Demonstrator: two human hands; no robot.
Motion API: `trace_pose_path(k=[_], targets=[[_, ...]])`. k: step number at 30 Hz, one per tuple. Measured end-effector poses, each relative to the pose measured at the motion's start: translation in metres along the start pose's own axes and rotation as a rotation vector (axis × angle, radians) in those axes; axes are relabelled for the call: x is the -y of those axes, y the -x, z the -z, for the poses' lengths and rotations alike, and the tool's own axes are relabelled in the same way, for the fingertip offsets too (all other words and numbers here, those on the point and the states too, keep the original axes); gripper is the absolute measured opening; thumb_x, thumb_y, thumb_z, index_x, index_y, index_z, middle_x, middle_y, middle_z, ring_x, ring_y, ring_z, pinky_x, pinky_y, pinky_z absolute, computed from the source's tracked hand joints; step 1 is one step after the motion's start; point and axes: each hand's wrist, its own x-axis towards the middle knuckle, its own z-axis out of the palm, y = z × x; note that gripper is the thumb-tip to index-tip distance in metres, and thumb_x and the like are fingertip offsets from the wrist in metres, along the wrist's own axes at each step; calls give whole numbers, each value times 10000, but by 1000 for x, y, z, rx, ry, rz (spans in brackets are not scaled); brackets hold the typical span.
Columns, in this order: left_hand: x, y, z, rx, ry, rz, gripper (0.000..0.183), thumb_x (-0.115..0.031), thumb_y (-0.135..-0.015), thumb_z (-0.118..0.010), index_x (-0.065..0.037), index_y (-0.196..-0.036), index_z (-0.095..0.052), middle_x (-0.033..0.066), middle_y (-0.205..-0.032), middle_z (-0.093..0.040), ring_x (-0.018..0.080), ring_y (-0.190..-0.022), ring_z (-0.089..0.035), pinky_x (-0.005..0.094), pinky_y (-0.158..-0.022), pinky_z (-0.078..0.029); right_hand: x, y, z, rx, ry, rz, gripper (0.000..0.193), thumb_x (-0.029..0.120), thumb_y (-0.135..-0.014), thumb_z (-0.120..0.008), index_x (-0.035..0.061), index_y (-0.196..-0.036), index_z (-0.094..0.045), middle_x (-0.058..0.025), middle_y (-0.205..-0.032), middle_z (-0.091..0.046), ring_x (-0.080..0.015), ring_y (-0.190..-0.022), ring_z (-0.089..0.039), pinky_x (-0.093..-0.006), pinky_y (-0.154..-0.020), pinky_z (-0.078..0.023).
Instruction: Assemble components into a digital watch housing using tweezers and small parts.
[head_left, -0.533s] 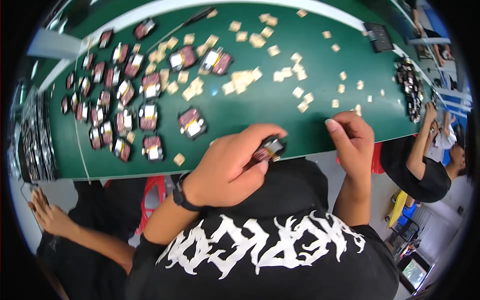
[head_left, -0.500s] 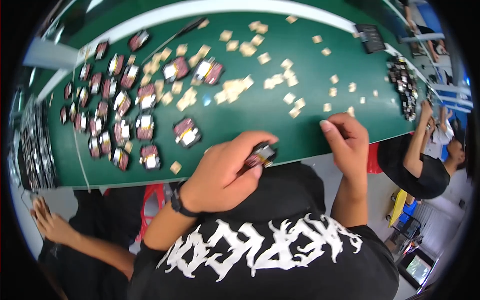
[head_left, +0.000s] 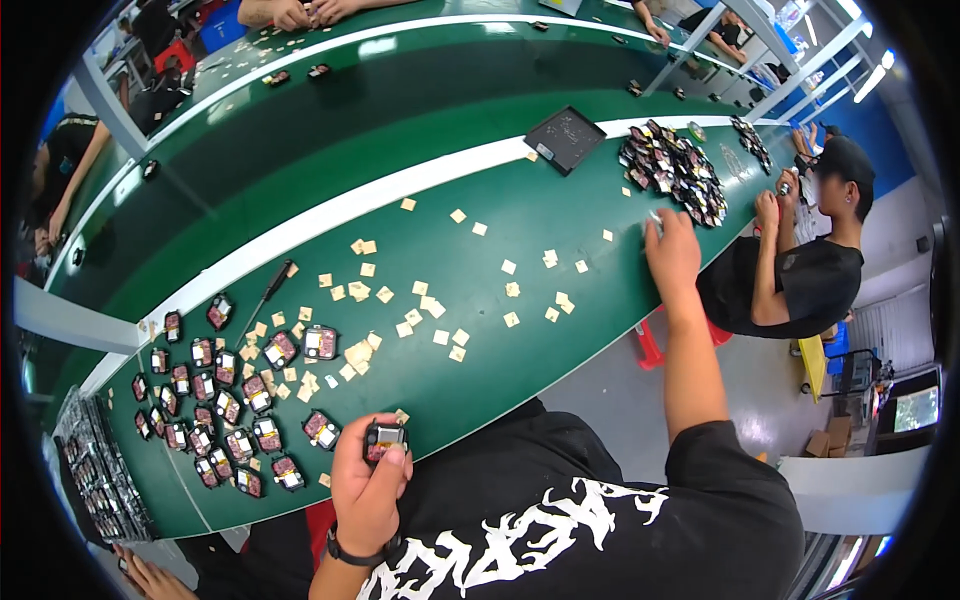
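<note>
Near the table's front edge, my left hand (head_left: 364, 492) is closed round a small black electronic module (head_left: 384, 437) with a dark red circuit board and a silvery part. The thumb presses on its face. My right hand (head_left: 673, 256) is stretched far out over the right part of the table, its fingers drawn together. A small whitish bit shows at the fingertips, too blurred to name. A heap of similar black modules (head_left: 675, 168) lies just beyond that hand. Another module (head_left: 321, 429) lies on the table left of my left hand.
Small cream paper squares (head_left: 413, 317) are strewn over the green table (head_left: 520, 360). Several modules (head_left: 203, 385) stand in rows at the left, beside stacked trays (head_left: 100, 465). A screwdriver (head_left: 271, 284) and a black tray (head_left: 566, 139) lie farther back. A co-worker (head_left: 800, 250) sits at right.
The view has swung toward the right. My right hand has reached out to the right, toward the heap. My left hand still holds the module, now turned with its face up.
</note>
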Motion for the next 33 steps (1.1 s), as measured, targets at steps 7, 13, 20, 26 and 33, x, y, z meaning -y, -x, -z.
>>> trace_pose_path(k=[7,13,20,26,33], targets=[[-40,40,52,-479,-268,-256,316,-34,-991,-546,13,-1290,-459,141,-909,-690,59,-619,-504,193,-547,-407,-51,-65,-65,139,95,141,281,192,-893,-616,87,-1148,-665,-188,-1133,-677,-395,-993,-662,-495,-843,-531],[-27,83,166,-963,-281,-330,131,-84,-992,-610,12,-1080,-604,33,-863,-652,64,-614,-554,206,-516,-424,-139,-115,-87,278,262,372,333,181,-952,-574,46,-1252,-630,-183,-1227,-645,-396,-1093,-630,-453,-915,-507],[-24,106,221,-1290,-410,-190,187,-90,-944,-670,39,-1078,-654,21,-816,-650,60,-633,-595,199,-550,-474,-116,-89,-79,59,203,630,272,141,-968,-584,30,-1213,-624,-177,-1187,-630,-389,-1055,-633,-448,-862,-508],[-43,81,225,-1182,-592,-201,248,-108,-919,-694,48,-1110,-671,51,-845,-698,70,-605,-600,220,-530,-478,-38,-36,-24,202,-90,623,204,84,-948,-620,15,-1141,-631,-157,-1056,-627,-362,-938,-640,-422,-786,-506],[-44,62,209,-1310,-1620,-261,386,-195,-886,-738,61,-1160,-648,201,-1019,-629,380,-918,-635,474,-804,-508,65,33,57,152,-330,710,267,-34,-775,-714,17,-1032,-662,-146,-917,-640,-345,-795,-642,-411,-675,-510]])
